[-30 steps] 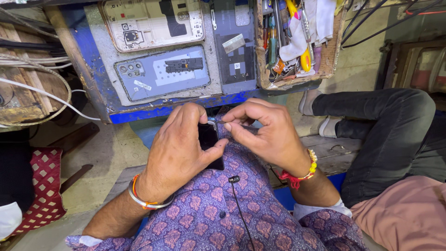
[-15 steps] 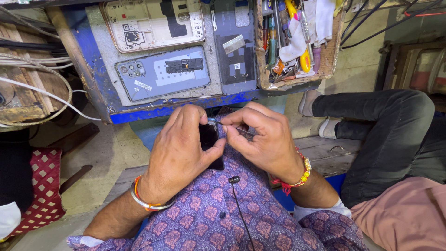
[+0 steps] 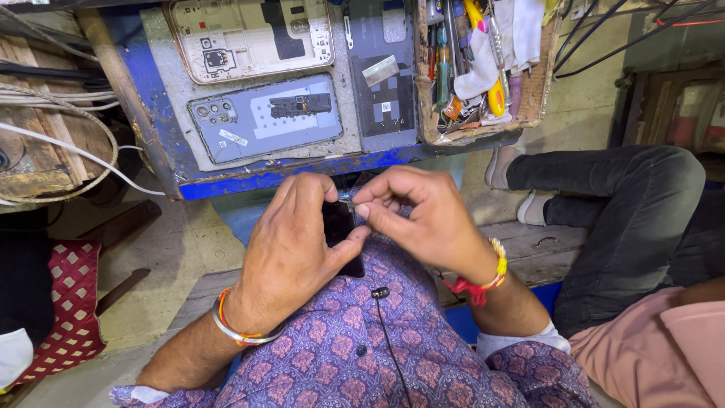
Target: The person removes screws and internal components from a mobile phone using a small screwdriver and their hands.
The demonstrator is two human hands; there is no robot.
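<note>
left hand (image 3: pixel 291 253) clenched around dark phone (image 3: pixel 341 230), held at chest | right hand (image 3: pixel 423 219) pinches small metal part (image 3: pixel 349 202) at phone's top edge | phone: light, stiff, fragile; hold by side edges

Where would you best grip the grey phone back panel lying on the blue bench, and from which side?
Probably by its two long edges, coming straight down from above. The grey back panel lies flat and face-up on the blue bench, with bare bench along its near long edge. The cream panel above and the dark panel on its right crowd those sides, so a flat pinch from above looks safest.
</note>
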